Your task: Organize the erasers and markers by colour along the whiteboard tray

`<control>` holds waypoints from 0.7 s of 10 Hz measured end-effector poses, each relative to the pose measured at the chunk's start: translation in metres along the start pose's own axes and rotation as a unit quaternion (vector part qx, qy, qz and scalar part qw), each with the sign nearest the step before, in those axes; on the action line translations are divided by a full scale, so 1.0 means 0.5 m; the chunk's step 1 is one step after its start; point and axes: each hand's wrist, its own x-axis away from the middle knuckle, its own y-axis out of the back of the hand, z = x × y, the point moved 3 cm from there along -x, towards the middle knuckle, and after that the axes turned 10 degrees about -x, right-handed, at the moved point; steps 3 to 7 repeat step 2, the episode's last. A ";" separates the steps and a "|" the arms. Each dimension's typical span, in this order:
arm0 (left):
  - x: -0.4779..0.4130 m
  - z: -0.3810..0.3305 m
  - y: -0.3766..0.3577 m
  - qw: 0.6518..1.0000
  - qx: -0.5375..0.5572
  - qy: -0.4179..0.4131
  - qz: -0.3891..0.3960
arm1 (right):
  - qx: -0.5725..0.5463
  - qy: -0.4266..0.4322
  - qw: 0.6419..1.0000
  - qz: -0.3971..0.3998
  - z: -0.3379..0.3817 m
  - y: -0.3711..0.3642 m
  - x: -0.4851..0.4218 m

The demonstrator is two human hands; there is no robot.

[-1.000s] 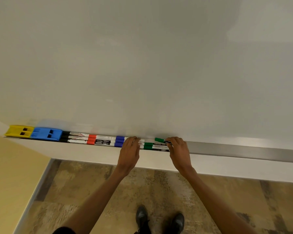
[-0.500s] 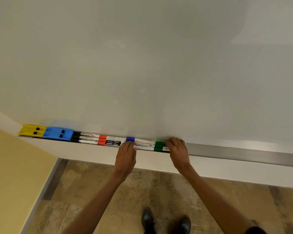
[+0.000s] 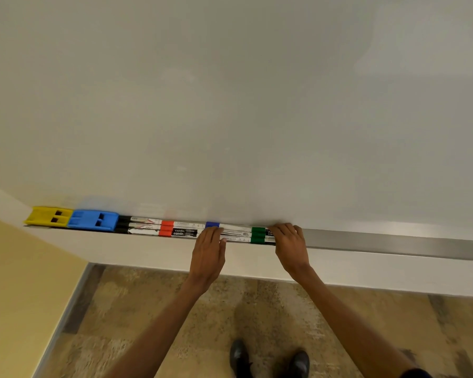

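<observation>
where the whiteboard [image 3: 230, 105] meets its metal tray [image 3: 393, 242], a single row of items runs from the left end: a yellow eraser [image 3: 48, 216], touching it a blue eraser [image 3: 93, 220], then stacked marker groups laid end to end, seen here as black caps [image 3: 124, 224], red caps [image 3: 166, 228], a blue cap [image 3: 212, 224] and green caps [image 3: 258, 235]. white barrels printed with black labels lie between the caps. the left hand [image 3: 208, 253] rests with fingers flat and close together on the markers just right of the blue cap, covering the lower blue-capped ones; it presses down and wraps around nothing. the right hand [image 3: 290, 245] lies at the right end of the row, fingers curved over the ends of the green markers; whether it pinches one or only pushes against them cannot be told. right of this hand the tray is bare metal. below the tray a pale wall strip, a yellow wall [image 3: 17, 282] at left, a mottled brown floor [image 3: 153, 290] and two dark shoes [image 3: 239, 356]
</observation>
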 end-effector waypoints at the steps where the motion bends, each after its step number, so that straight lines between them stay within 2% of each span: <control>1: 0.003 0.000 0.015 1.000 0.008 0.005 -0.012 | -0.024 -0.018 0.999 -0.031 0.009 0.010 0.015; 2: 0.002 0.003 0.008 0.999 0.012 0.009 -0.032 | -0.051 -0.039 0.994 -0.091 0.002 0.020 0.036; 7: 0.002 0.003 0.008 0.999 0.012 0.009 -0.032 | -0.051 -0.039 0.994 -0.091 0.002 0.020 0.036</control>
